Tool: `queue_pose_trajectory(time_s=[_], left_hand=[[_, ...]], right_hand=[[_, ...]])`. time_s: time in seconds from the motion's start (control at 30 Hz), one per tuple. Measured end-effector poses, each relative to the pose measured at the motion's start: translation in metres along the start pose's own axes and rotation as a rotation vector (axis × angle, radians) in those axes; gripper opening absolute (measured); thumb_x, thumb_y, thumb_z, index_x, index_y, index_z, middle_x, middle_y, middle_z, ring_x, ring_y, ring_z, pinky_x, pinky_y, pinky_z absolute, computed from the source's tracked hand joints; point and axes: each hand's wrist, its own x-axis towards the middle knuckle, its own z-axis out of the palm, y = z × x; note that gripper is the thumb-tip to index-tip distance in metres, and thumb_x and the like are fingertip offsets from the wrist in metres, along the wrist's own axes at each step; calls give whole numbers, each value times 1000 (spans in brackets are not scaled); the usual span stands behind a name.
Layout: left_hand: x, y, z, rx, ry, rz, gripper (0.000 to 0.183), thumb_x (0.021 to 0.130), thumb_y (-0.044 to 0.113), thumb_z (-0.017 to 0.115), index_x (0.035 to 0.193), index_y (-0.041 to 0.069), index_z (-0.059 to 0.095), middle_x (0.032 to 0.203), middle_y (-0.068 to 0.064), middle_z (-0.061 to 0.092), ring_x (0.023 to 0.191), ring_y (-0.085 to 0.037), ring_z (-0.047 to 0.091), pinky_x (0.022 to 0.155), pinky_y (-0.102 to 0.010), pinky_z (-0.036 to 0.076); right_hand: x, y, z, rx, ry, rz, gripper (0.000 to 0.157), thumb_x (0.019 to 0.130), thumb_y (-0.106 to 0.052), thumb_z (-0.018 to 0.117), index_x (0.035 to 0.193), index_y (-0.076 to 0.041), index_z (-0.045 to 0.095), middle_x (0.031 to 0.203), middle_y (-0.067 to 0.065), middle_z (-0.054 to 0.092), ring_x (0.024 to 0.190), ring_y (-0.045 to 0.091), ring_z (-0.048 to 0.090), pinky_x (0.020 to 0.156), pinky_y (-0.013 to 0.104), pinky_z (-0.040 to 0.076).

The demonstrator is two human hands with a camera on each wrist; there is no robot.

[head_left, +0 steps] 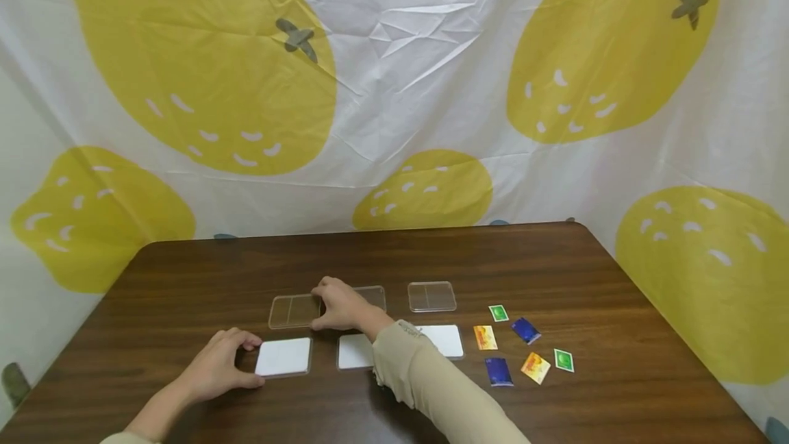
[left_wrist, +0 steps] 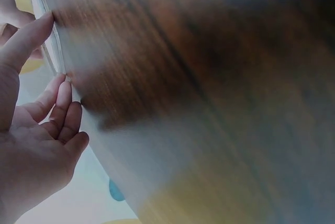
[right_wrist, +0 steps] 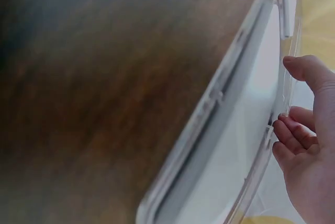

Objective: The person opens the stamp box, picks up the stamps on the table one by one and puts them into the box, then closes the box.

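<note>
My left hand (head_left: pixel 217 364) grips the left end of a clear case with a white insert (head_left: pixel 283 357), thumb at the near corner and fingers at the far one. Reaching across the table, my right hand (head_left: pixel 342 304) holds the right end of a clear plastic lid (head_left: pixel 291 312) between thumb and fingers. That lid lies just behind the left case. In the right wrist view, the thumb and fingertips (right_wrist: pixel 289 60) span the lid's edge. The middle case (head_left: pixel 354 351) and the right case (head_left: pixel 446 341) are partly covered by my right sleeve (head_left: pixel 425 368).
Behind the right hand is a second clear lid (head_left: pixel 373 295), partly hidden; a third lid (head_left: pixel 431 297) lies to its right. Several small flat packets are spread at the right, among them a green one (head_left: pixel 498 313), a blue one (head_left: pixel 498 372) and an orange one (head_left: pixel 485 338). A lemon-print curtain (head_left: pixel 382 101) hangs behind the wooden table (head_left: pixel 616 334).
</note>
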Motion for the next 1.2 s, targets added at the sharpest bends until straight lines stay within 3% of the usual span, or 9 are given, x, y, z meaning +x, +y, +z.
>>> queue_pose_trajectory(time_s=[0.77,1.0,1.2], left_hand=[[1,0,1,6,18,0,55,54,32,84,98,7,62,88,2,54,91,-19,47,77,-37,41],[1,0,2,16,22,1,55,54,32,84,98,7,62,88,3,54,88,-17,46,76,-35,41],[1,4,1,53,5,-4,61,53,37,84,100,5,62,90,1,55,89,-18,48,77,-37,43]], right_hand=[[9,-2,4,-44,-7,34,66,73,-33,72,126,-1,52,118,9,53,108,19,49,92,22,41],[-3,6,-7,22,28,-6,64,73,-34,72,125,-2,53,118,8,53,110,20,49,94,24,40],[-32,14,-23,46,40,-61,65,73,-35,73,125,-2,52,116,8,53,107,20,51,91,28,42]])
